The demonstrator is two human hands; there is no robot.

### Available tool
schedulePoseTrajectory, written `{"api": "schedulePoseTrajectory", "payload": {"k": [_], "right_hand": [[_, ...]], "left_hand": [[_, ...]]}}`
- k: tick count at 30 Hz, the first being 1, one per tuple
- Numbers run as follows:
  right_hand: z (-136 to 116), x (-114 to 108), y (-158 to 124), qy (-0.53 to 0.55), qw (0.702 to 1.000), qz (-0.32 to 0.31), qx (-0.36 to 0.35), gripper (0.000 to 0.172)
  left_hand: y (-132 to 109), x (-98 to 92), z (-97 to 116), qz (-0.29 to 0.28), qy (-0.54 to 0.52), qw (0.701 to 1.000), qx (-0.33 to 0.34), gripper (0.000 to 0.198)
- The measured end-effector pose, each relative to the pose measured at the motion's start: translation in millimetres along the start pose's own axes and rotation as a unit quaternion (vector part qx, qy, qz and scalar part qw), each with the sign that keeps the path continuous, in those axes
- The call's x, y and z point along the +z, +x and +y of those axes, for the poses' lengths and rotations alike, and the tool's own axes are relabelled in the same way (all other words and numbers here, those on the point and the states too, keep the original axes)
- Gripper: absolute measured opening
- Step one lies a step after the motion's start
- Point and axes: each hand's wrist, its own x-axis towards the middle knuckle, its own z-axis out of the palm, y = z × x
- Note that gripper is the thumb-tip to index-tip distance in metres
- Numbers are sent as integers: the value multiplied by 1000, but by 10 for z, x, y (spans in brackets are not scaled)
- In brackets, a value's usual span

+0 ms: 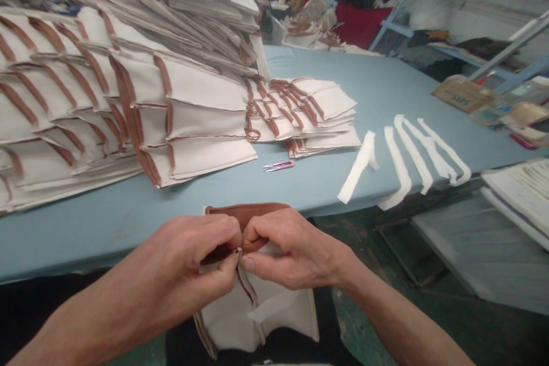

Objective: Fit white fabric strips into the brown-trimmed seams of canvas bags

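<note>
Head view: the left hand (193, 254) and right hand (291, 249) are together, pinching the brown-trimmed edge of a cream fabric piece (257, 314), held just off the near edge of the blue surface (107, 246). Thread snips (278, 166) lie beside stacked trimmed fabric pieces (201, 120).

Wearer's own body, head-camera view: dark trousers (184, 343) are covering the lap, reading near-black with no visible marking. The left forearm (98, 306) and right forearm (398, 320) are running bare out to the lower frame edges. The left hand (193, 257) and right hand (291, 249) are showing ungloved, with tendons rising faintly across each back and creases marking the knuckles. The right thumbnail (246, 263) is appearing short and trimmed.
</note>
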Motion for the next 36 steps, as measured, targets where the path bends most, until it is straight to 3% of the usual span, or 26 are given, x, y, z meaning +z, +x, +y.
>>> {"api": "schedulePoseTrajectory", "payload": {"k": [5, 12, 19, 23, 26, 29, 32, 36], "right_hand": [[-21, 2, 9, -13, 999, 0, 37, 9], [-94, 13, 100, -98, 994, -26, 31, 18], [-78, 2, 129, 96, 989, -52, 99, 9], [-79, -7, 166, 257, 946, -95, 172, 11], [-48, 46, 187, 335, 912, -103, 213, 19], [0, 141, 183, 365, 898, -85, 231, 22], [23, 220, 157, 366, 895, -62, 247, 21], [-26, 238, 108, 316, 920, -48, 226, 10]], "left_hand": [[-124, 71, -58, 34, -38, 999, 6, 18], [-205, 116, -104, 42, -19, 999, 11, 20], [-342, 147, -119, 53, -24, 997, 60, 23], [-449, 144, -143, 65, 58, 992, 90, 43], [-521, 162, -212, 40, 88, 988, 118, 56], [-565, 216, -259, 20, 104, 987, 120, 52], [-554, 265, -211, 53, 95, 989, 96, 46], [-479, 242, -72, 98, -10, 995, 7, 24]]}}
